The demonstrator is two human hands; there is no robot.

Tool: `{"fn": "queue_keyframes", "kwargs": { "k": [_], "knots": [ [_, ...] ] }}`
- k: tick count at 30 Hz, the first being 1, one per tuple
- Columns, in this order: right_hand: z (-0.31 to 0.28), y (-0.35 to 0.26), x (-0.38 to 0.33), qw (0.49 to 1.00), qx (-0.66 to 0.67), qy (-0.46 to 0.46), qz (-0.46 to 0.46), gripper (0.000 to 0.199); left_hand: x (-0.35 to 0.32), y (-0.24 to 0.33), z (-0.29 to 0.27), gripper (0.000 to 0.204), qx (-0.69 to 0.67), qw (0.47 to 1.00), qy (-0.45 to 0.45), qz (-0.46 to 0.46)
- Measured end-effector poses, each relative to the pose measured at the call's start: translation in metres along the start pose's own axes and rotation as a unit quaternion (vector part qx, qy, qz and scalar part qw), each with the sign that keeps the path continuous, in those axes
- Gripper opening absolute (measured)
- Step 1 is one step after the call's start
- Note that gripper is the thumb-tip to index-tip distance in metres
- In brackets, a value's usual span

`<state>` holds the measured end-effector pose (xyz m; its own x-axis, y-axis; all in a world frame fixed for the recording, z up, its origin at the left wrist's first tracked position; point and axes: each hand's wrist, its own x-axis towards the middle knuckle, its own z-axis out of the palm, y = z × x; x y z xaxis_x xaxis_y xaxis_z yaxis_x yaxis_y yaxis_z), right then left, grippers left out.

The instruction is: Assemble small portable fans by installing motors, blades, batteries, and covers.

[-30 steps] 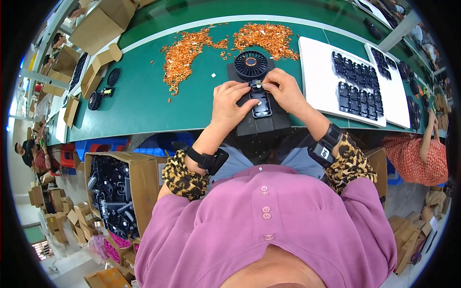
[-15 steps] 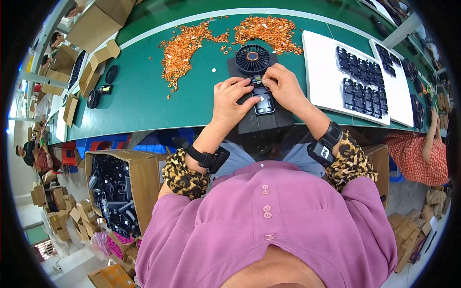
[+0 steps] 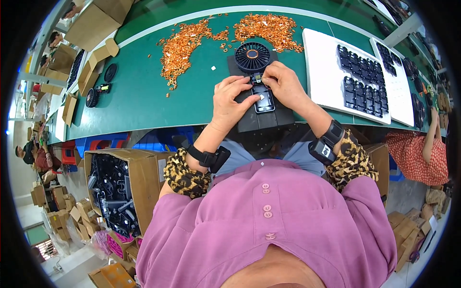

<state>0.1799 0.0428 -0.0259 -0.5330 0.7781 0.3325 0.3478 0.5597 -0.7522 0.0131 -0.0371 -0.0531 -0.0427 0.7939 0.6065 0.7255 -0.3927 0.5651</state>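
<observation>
Spreading left hand [image 3: 231, 101] over the black handle shell [image 3: 263, 107], thumb apart from fingers, resting thumb tip just beside a small white piece [image 3: 261, 97] in the shell and forefinger by the left edge of a small circuit board [image 3: 257, 78]. Bringing thumb and forefinger of right hand [image 3: 286, 85] close together at that board's right edge; not managing to tell from this view whether pinching a wire or only pressing. Finding fan [image 3: 252, 57], board and shell on a black block [image 3: 284, 118] by the middle of the desk's [image 3: 134, 96] near edge, fan toward the far edge, shell toward the near one. Comparing with a second ago: seeing little change, only bench and parts riding slightly higher in view, left hand keeping much the same pose, right fingertips shifting a touch rightward off the board. Reading that, as a judgement, as fine adjusting on the same unit, mid-step rather than switching units. Leaving orange rings [image 3: 180, 55] heaped toward the far edge, and black shells [image 3: 365, 93] lined up on a white tray [image 3: 321, 67] toward the desk's right end, both well clear of the hands.
</observation>
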Motion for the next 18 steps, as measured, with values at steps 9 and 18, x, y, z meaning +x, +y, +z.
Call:
{"fn": "queue_keyframes", "kwargs": {
  "k": [9, 18],
  "knots": [
    [0.005, -0.008, -0.005, 0.995, -0.096, 0.028, -0.022, 0.008, 0.01, 0.009, -0.004, 0.017, 0.012, 1.0, 0.006, -0.013],
    [-0.007, -0.001, 0.003, 0.996, -0.058, -0.003, -0.073, 0.006, 0.037, 0.015, -0.006, 0.003, 0.17, 0.978, -0.072, 0.093]
  ]
}}
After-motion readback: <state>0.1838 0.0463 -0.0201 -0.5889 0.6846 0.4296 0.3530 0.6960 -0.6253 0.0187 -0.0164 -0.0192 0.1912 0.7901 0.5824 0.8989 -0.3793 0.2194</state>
